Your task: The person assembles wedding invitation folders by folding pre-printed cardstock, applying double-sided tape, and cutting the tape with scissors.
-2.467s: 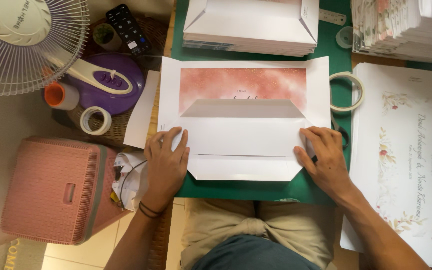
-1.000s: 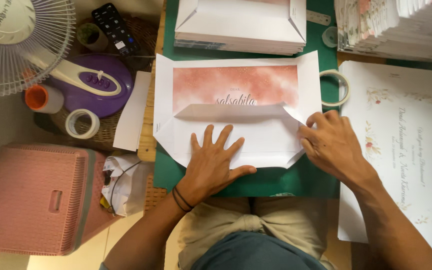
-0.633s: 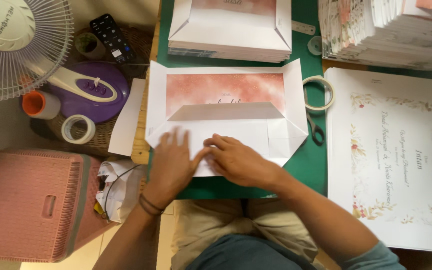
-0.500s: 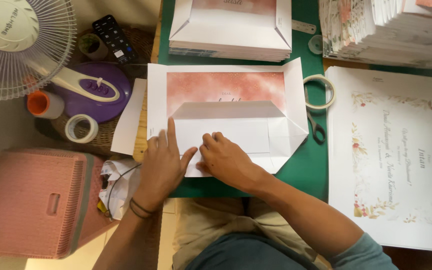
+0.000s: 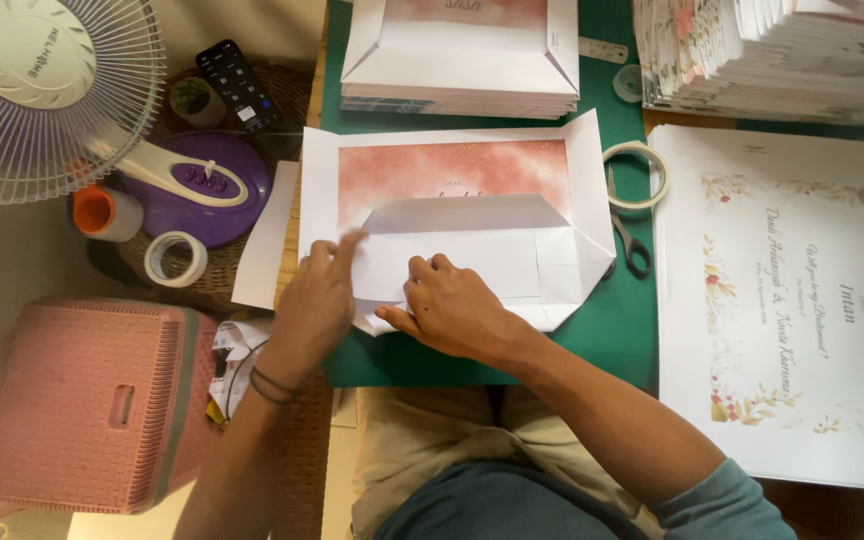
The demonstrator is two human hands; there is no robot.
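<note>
A large paper sheet (image 5: pixel 452 180), pink inside with white borders, lies on a green cutting mat (image 5: pixel 612 330); its lower flap (image 5: pixel 472 245) is folded up over the pink area. My left hand (image 5: pixel 317 300) rests on the sheet's lower left corner, fingers pointing up along the left fold. My right hand (image 5: pixel 452 305) presses flat on the folded flap just right of it, and the two hands are nearly touching. Neither hand holds anything.
A stack of folded sheets (image 5: pixel 462 60) lies beyond. Scissors (image 5: pixel 630 235) and a tape ring (image 5: pixel 635 172) sit right of the sheet, floral printed sheets (image 5: pixel 782 300) further right, and a paper stack (image 5: pixel 772 50) at top right. At left are a fan (image 5: pixel 52 90), tape roll (image 5: pixel 174 258) and pink basket (image 5: pixel 92 400).
My right hand has crossed from the sheet's right side to the lower left, next to my left hand. The lower flap stays folded up, and the left hand has shifted slightly left.
</note>
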